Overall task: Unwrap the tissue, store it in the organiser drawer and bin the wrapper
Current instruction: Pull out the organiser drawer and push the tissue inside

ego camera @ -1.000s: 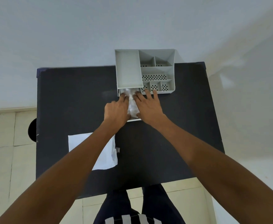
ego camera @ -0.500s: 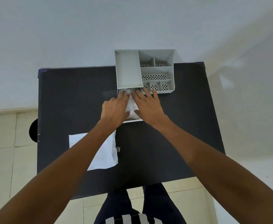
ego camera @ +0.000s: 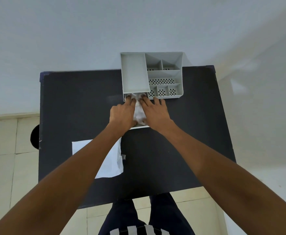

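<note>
Left hand (ego camera: 122,114), right hand (ego camera: 156,114) flat on tissue (ego camera: 139,114), open drawer (ego camera: 139,127)

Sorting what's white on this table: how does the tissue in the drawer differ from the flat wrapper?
The tissue is crumpled and bulky; the wrapper lies flat. The tissue sits in the pulled-out drawer under the left hand and right hand; the wrapper rests on the bare table, untouched. Both are white.

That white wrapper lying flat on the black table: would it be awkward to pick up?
Probably a little. The wrapper lies thin and flat against the table, so fingers may need to lift an edge. It looks light and floppy, likely to droop or crumple, and unlikely to break.
</note>
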